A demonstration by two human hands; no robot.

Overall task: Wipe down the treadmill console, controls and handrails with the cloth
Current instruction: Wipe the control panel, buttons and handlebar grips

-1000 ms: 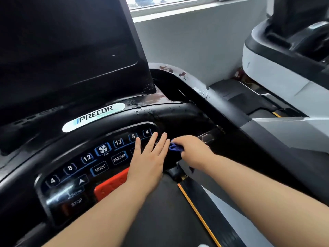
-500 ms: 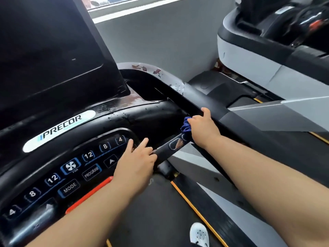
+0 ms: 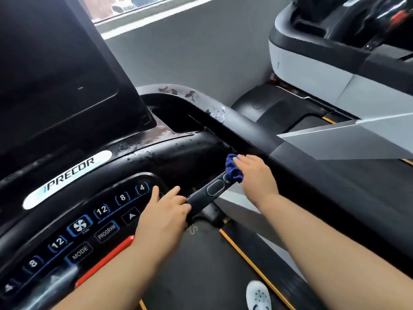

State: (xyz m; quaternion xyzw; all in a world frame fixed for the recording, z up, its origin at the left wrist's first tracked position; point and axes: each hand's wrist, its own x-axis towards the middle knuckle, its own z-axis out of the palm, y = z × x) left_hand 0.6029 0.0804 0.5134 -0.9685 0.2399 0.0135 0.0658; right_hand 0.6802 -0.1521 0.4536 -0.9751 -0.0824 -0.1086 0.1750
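Observation:
The black treadmill console (image 3: 67,173) has a dark screen (image 3: 55,74) and a lit button panel (image 3: 100,211). A short black sensor bar (image 3: 214,189) runs from the panel's right edge up to the right handrail (image 3: 245,128). My right hand (image 3: 257,175) holds a bunched blue cloth (image 3: 232,168) and presses it on the bar's far end, where the bar meets the handrail. My left hand (image 3: 165,215) lies over the bar's near end. Two of its fingers reach onto the panel by the "4" button and the outer fingers bend over the bar.
Water drops and worn patches mark the console top and the handrail's bend. A recessed tray (image 3: 176,117) sits behind the bar. A red stop strip (image 3: 107,258) runs under the buttons. Below are the belt (image 3: 201,265) and a white shoe (image 3: 258,294). A neighbouring machine (image 3: 312,68) stands to the right.
My right hand slid the cloth from the panel's right edge along the bar to its far end. My left hand went from flat on the buttons to the bar's near end.

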